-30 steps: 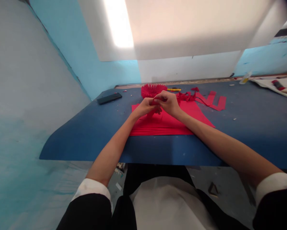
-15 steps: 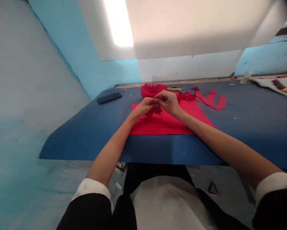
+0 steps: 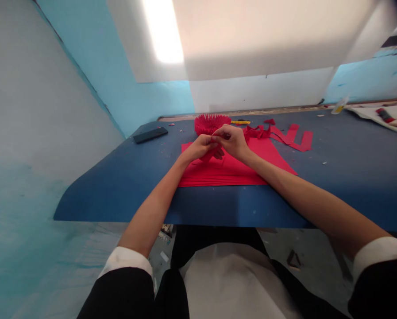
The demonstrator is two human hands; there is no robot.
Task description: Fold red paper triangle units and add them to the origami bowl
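A dark blue table top (image 3: 118, 181) with a rounded left corner filled the middle of the view, dotted with small pale scraps and set against a light blue wall (image 3: 163, 102). A large pale sheet (image 3: 258, 40) covered much of that wall, with a bright patch of light near its left side. On the left rose another wall (image 3: 48, 79), grey above and streaked with turquoise below; under the table's near edge, bits of litter lay on the grey floor (image 3: 267, 252). Near the back edge, to the right, stood a small clear bottle (image 3: 340, 106) with yellow on it; its contents were too small to make out. Just beside it, a whitish sheet (image 3: 360, 113) bore a brush-like tool (image 3: 386, 116). A round, bowl-like red piece with a spiky rim (image 3: 212, 124) sat behind the hands, its inside hard to see. The folded red piece (image 3: 206, 156) was between the two hands, above a stack of red sheets (image 3: 238, 179). The left hand (image 3: 198, 148) was closed around it, and the right hand (image 3: 233, 141) had its thumb and forefinger pinched together on its upper end. A black phone (image 3: 151, 135) lay to the left, a yellow cutter (image 3: 240, 122) behind, and red strips (image 3: 306, 141) to the right.
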